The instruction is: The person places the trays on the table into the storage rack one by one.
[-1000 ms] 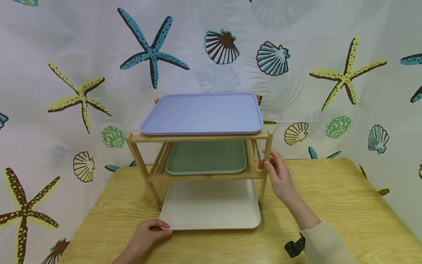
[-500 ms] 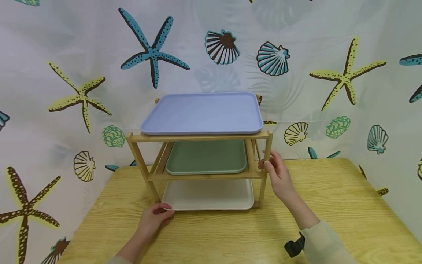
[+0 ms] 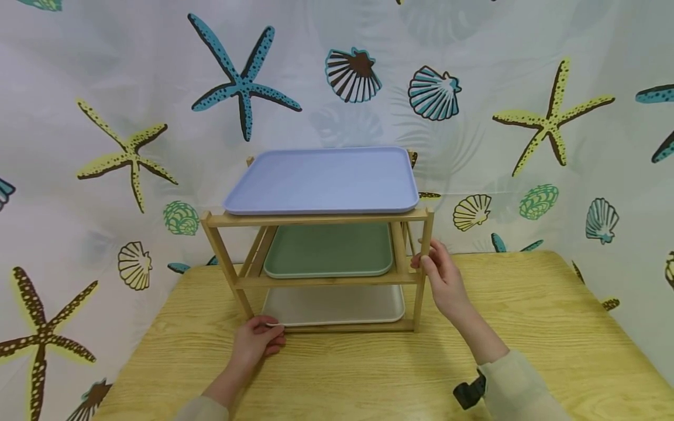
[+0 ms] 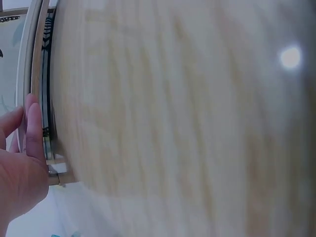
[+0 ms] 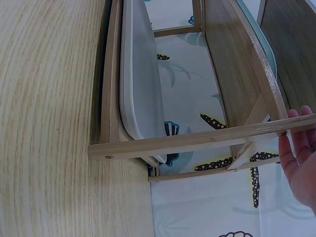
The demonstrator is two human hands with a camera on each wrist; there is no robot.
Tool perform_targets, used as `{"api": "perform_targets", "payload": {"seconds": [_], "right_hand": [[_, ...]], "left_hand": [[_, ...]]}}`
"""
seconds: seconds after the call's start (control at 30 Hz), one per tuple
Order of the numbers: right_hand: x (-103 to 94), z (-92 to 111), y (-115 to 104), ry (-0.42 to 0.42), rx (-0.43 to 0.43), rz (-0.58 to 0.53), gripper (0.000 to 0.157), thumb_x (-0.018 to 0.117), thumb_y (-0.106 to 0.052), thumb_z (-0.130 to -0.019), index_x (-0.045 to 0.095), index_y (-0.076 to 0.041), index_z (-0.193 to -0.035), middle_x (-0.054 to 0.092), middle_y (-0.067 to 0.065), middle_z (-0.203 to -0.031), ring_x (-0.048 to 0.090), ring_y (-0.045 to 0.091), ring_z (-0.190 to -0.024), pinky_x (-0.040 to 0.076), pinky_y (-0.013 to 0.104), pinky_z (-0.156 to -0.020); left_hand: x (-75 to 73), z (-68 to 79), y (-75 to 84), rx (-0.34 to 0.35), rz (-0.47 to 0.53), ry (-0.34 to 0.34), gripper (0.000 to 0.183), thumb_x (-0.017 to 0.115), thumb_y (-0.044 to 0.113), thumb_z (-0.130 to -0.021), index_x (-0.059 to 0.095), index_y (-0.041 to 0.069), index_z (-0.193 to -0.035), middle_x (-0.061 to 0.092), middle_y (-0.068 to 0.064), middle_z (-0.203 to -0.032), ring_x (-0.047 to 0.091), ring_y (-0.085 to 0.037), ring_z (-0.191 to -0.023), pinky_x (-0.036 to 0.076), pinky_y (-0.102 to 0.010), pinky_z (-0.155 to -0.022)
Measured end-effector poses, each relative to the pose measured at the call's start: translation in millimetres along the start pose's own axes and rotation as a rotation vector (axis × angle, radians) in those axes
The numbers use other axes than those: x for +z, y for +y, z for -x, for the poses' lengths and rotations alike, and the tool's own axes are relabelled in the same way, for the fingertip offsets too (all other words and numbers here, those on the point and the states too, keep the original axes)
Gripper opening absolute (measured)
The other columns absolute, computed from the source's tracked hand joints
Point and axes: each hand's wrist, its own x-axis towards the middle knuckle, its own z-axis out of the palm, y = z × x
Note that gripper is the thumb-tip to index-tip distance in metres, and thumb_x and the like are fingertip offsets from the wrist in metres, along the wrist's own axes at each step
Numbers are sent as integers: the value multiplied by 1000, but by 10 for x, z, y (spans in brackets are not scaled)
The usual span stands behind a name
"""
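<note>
A wooden three-tier rack (image 3: 326,282) stands on the table. On its bottom tier lies a white tray (image 3: 337,307), its front edge just behind the low front rail. My left hand (image 3: 258,344) pinches the tray's front left corner between thumb and fingers; the left wrist view shows the hand (image 4: 22,173) at the tray's rim (image 4: 23,59). My right hand (image 3: 446,283) holds the rack's right front post (image 3: 425,257), with thumb in front and fingers behind. A green tray (image 3: 332,251) rests on the middle tier and a lavender-blue tray (image 3: 323,181) on top.
The wood-grain table (image 3: 342,374) extends in front of and beside the rack. A white curtain (image 3: 368,128) with starfish and shell prints hangs behind and at both sides. A black strap device (image 3: 468,393) sits at my right wrist.
The white tray has slid back into the rack's bottom tier, my left hand moving with it, and the low front rail now shows. The right hand has stayed on the post.
</note>
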Motion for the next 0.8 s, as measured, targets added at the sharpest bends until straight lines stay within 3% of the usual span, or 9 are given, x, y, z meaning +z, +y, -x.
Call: {"api": "perform_targets", "payload": {"seconds": [0.5, 0.7, 0.8], "right_hand": [[21, -29, -11, -18, 29, 7, 32, 39, -1, -104, 41, 9, -134, 58, 28, -99, 59, 16, -93, 48, 25, -84], [-153, 14, -94, -64, 130, 95, 42, 44, -8, -104, 36, 2, -144, 56, 27, -122, 56, 37, -112, 48, 30, -89], [-312, 100, -163, -80, 151, 126, 44, 43, -12, -105, 33, -2, -147, 54, 24, -130, 54, 31, -118, 48, 31, -89]], "left_hand": [[-13, 28, 32, 25, 16, -6, 34, 62, -5, -91, 49, -11, -122, 68, -17, -85, 68, -18, -64, 56, -30, -56], [-13, 245, 169, 58, 16, -41, 37, 63, -4, -91, 50, -7, -125, 68, -18, -90, 67, -18, -68, 57, -36, -58], [-26, 422, 255, 58, -9, -61, 38, 65, -4, -90, 52, -5, -126, 68, -18, -89, 67, -20, -68, 57, -41, -60]]}}
